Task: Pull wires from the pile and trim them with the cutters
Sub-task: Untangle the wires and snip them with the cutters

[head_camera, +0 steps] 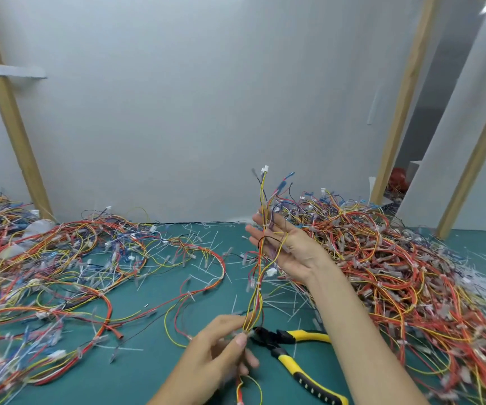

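Nearest, pinched low in the curled fingers of the left hand [224, 346]: a slim wire bundle [257, 293], yellow, red and black, rising upright. Just beside, on the green mat [136, 369], glossy yellow-and-black cutters [279, 343], untouched. Higher, upper strands laid across the flat, straight-fingered right hand [282, 247]. Beyond, right, the tangled pile [396, 273]; left, loose wires [46, 273].
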A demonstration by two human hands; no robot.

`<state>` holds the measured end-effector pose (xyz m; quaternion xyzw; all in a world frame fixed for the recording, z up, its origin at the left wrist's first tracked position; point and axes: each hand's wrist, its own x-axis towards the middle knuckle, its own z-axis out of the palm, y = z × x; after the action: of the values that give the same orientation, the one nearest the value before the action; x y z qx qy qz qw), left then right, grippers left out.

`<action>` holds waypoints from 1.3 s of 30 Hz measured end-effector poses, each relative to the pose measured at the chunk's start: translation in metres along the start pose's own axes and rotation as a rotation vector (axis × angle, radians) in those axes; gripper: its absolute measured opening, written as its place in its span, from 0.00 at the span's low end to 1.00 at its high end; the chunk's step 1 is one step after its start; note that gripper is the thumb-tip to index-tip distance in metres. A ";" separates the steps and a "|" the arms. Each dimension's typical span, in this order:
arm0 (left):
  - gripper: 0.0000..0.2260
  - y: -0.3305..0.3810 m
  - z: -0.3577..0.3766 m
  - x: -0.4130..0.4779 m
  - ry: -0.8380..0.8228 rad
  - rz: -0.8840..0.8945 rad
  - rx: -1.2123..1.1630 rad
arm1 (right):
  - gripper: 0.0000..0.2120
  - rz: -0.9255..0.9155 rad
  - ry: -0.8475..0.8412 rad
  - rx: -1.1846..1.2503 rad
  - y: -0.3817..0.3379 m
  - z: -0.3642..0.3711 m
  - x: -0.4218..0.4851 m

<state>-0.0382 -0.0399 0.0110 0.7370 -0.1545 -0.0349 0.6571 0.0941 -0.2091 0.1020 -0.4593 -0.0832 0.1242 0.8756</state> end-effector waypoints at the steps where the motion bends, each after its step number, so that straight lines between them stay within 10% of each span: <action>1: 0.12 -0.001 0.001 0.000 -0.004 -0.025 -0.031 | 0.17 0.006 0.005 0.046 -0.001 -0.002 0.001; 11: 0.16 -0.012 -0.009 0.010 -0.026 -0.099 -0.232 | 0.18 0.035 -0.016 0.148 -0.007 -0.009 -0.004; 34: 0.09 0.029 -0.024 0.048 -0.034 -0.162 0.296 | 0.19 0.029 -0.133 -0.071 -0.010 0.002 -0.010; 39: 0.21 0.078 -0.051 0.093 0.140 -0.136 0.403 | 0.25 0.027 -0.217 -0.160 -0.019 0.008 -0.011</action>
<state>0.0488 -0.0237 0.1083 0.8627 -0.0624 0.0037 0.5018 0.0837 -0.2165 0.1219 -0.5127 -0.1807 0.1777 0.8203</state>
